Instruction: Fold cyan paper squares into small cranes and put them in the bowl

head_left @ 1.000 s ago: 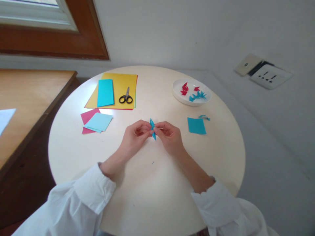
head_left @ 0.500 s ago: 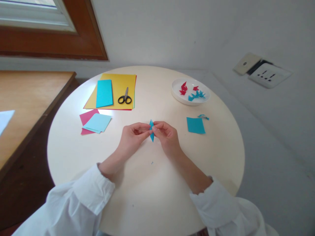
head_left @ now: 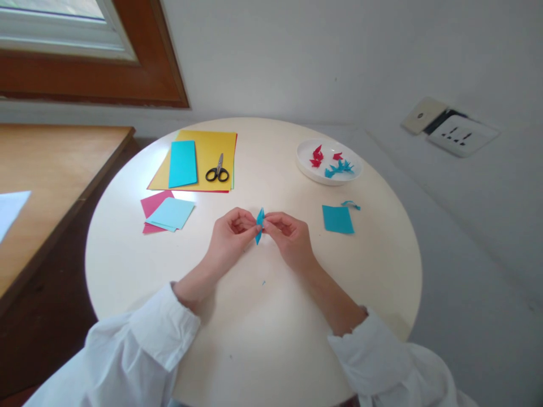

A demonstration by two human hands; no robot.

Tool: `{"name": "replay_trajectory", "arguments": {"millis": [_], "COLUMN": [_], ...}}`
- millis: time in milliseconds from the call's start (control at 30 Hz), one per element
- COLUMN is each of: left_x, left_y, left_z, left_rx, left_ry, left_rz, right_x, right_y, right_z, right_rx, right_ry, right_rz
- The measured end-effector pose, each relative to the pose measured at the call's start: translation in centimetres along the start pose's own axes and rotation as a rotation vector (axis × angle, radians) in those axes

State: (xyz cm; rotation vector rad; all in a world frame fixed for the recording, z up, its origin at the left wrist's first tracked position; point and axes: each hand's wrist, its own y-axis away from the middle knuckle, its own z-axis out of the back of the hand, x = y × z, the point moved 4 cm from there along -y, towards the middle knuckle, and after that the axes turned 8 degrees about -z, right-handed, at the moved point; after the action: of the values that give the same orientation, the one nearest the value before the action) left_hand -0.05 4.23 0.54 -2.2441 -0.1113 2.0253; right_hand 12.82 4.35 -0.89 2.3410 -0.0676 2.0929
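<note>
- Right now our left hand (head_left: 231,234) and right hand (head_left: 288,237) meet at the middle of the frame. The fingertips of both are pinched on a small folded blue paper piece (head_left: 259,224).
- It stands nearly upright between the hands, low over the round white desk (head_left: 254,339). We cannot tell whether its lower tip touches the surface.
- Right of centre, a blue paper square (head_left: 337,219) lies flat, with a curled blue scrap (head_left: 351,204) just beside its upper right corner.
- Further up on the right, a white dish (head_left: 309,169) holds red folded pieces (head_left: 316,156) and blue folded pieces (head_left: 339,168).
- In the upper left, black-handled scissors (head_left: 218,170) lie on a yellow sheet (head_left: 212,148), beside a blue rectangle (head_left: 182,163). Below them a light blue sheet (head_left: 171,213) overlaps a pink sheet (head_left: 151,204).
- We judge the main risk to be a tear. The piece is thin and gripped from both sides, so an uneven pull could split it along a crease.
- Pressing hard could also crumple its pointed ends or set a fold crooked.
- With so little paper under the fingertips, a slack pinch on either side could let it twist or drop to the desk.
</note>
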Motion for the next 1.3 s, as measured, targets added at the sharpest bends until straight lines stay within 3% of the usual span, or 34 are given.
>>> {"name": "replay_trajectory", "arguments": {"millis": [467, 633, 733, 867, 1167, 1300], "left_x": [0.4, 0.8, 1.0, 1.5, 1.7, 1.6], "left_y": [0.1, 0.1, 0.1, 0.0, 0.0, 0.1], "left_z": [-0.2, -0.3, -0.5, -0.3, 0.2, 0.1], "left_rx": [0.009, 0.037, 0.069, 0.093, -0.022, -0.036], "left_ry": [0.069, 0.252, 0.396, 0.377, 0.356, 0.339], "left_rz": [0.021, 0.194, 0.298, 0.367, 0.363, 0.359], "right_x": [0.2, 0.2, 0.1, 0.1, 1.3, 1.4], "right_y": [0.1, -0.2, -0.2, 0.1, 0.8, 0.5], "right_z": [-0.2, -0.1, 0.0, -0.1, -0.3, -0.1], "right_rx": [-0.04, 0.001, 0.013, 0.037, 0.162, 0.145], "right_ry": [0.023, 0.075, 0.115, 0.207, 0.54, 0.621], "right_rz": [-0.007, -0.001, 0.047, 0.101, 0.454, 0.473]}}
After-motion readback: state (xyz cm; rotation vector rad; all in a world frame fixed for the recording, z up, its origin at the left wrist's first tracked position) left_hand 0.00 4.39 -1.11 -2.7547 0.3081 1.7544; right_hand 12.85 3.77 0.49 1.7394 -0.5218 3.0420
